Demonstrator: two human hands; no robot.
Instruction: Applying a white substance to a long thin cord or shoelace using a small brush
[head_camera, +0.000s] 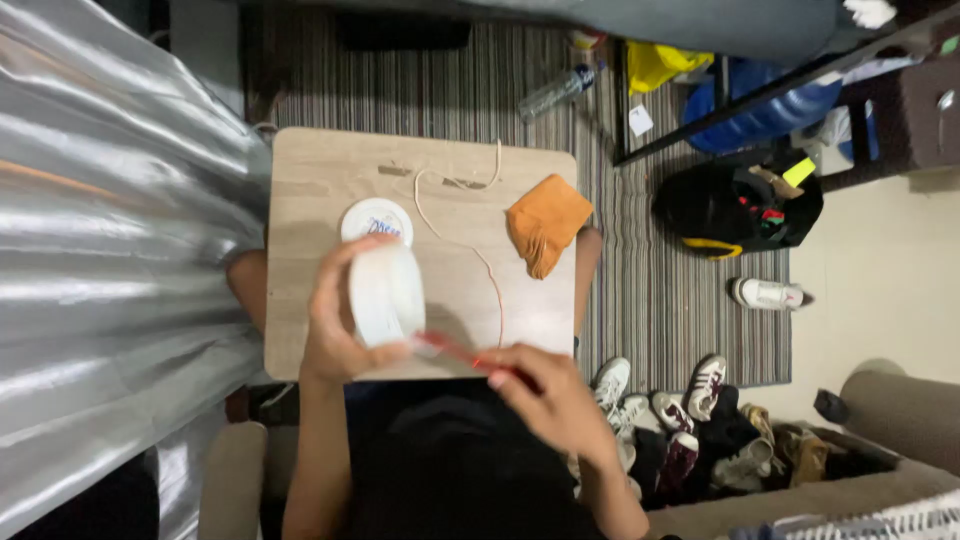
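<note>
My left hand (335, 320) grips a white round jar (387, 292), tilted on its side above the small wooden table (320, 170). My right hand (550, 395) holds a thin red stick-like tool (455, 352) whose tip reaches the jar's mouth. The jar's white lid (376, 218) lies flat on the table just beyond the jar. A folded orange cloth (545, 222) rests at the table's right edge. A thin cord (460, 240) curls across the tabletop between lid and cloth.
A striped rug (660, 300) lies under the table. Several shoes (690, 410) pile at the lower right, with a black bag (735, 205), a plastic bottle (558, 92) and a blue container (765, 115) beyond. A shiny grey sheet (110, 250) fills the left side.
</note>
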